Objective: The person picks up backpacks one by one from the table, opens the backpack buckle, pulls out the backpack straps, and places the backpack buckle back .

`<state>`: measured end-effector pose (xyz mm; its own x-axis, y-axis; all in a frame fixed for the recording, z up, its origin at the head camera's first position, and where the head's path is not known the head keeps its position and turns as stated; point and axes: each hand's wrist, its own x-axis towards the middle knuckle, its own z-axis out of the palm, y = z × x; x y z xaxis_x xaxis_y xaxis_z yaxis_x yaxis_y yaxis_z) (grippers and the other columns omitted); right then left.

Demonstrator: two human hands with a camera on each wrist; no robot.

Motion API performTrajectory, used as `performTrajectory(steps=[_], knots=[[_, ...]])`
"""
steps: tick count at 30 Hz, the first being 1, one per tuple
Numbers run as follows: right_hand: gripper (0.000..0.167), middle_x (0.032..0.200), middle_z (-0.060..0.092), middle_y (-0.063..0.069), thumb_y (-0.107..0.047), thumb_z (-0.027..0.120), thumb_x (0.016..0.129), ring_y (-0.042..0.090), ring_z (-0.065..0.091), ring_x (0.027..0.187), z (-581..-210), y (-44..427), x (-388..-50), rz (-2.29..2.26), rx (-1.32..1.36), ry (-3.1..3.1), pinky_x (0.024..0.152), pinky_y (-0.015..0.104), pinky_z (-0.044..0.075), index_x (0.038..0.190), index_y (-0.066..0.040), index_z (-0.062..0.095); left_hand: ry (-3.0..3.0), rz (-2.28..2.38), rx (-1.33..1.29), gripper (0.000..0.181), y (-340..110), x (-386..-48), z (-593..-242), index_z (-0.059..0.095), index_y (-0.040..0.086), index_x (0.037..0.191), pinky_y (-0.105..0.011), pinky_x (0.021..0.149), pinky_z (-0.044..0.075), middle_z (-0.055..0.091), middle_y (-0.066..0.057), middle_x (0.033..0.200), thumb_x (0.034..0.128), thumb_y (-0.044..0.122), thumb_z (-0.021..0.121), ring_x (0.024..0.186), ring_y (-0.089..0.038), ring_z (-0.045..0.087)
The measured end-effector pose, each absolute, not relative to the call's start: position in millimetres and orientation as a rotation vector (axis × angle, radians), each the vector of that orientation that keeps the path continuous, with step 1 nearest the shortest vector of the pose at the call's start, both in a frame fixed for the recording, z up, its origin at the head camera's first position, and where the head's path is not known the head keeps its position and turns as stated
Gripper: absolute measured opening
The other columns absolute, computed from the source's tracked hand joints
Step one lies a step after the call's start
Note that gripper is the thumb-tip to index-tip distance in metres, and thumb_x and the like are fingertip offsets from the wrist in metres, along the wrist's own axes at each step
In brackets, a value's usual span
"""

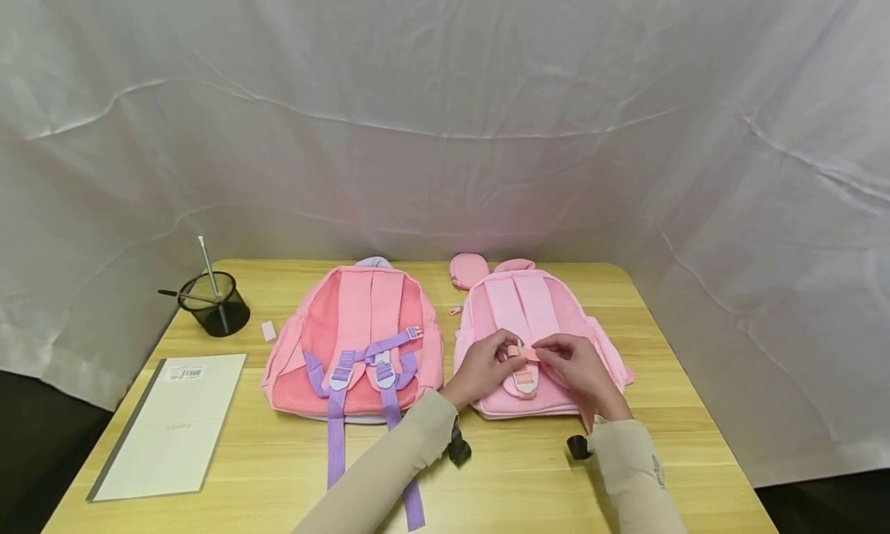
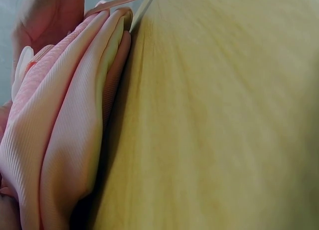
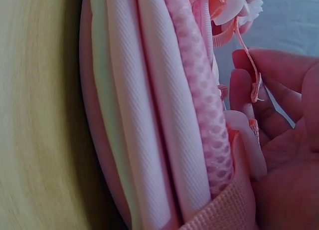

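A light pink backpack (image 1: 497, 403) lies on the table with its shoulder straps facing up. Over its lower middle, my left hand (image 1: 485, 365) pinches a pale plastic buckle (image 3: 230, 9) on a coral strap. Beside it, my right hand (image 1: 579, 368) pinches the loose end of the coral webbing strap (image 3: 255, 85) between thumb and fingers. Just below both hands, a strap adjuster (image 1: 524, 379) rests on the backpack. In the left wrist view the backpack's side (image 2: 70, 135) hides most of the left fingers.
Left of the hands lies a coral backpack (image 1: 285, 387) with purple straps (image 1: 336, 441) hanging toward the front edge. Farther left are a notebook (image 1: 174, 426), a mesh pen cup (image 1: 221, 318) and a small eraser-like block (image 1: 268, 331). A round pink pouch (image 1: 469, 271) lies behind.
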<state>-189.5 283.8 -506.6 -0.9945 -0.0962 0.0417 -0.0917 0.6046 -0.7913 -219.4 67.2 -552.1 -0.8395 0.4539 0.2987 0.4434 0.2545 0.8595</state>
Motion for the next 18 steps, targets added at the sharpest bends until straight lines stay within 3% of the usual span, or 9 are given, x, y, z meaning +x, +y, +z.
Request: performTrajectory(steps=[10,18], knots=[[0.016,0.104,0.077,0.009,-0.020,0.073,0.098,0.014,0.063,0.090,-508.0,280.0,-191.8,-1.338,-0.178,2.804,0.079,0.022,0.051,0.108,-0.009,0.079,2.484,1.681,0.892,0.023,65.9,-218.3,-551.0,0.066,0.016,0.116,-0.019,0.069,0.044,0.058,0.005,0.083,0.0971,0.027,0.074,0.076,-0.003,0.052],[0.022,0.108,0.077,0.009,-0.026,0.073,0.098,0.013,0.066,0.094,-507.3,284.9,-188.8,-1.353,-0.119,2.817,0.082,0.019,0.050,0.111,-0.008,0.078,2.492,1.670,0.891,0.025,66.9,-218.6,-550.4,0.065,0.015,0.119,-0.019,0.070,0.044,0.058,0.005,0.084,0.0982,0.028,0.073,0.076,-0.003,0.052]])
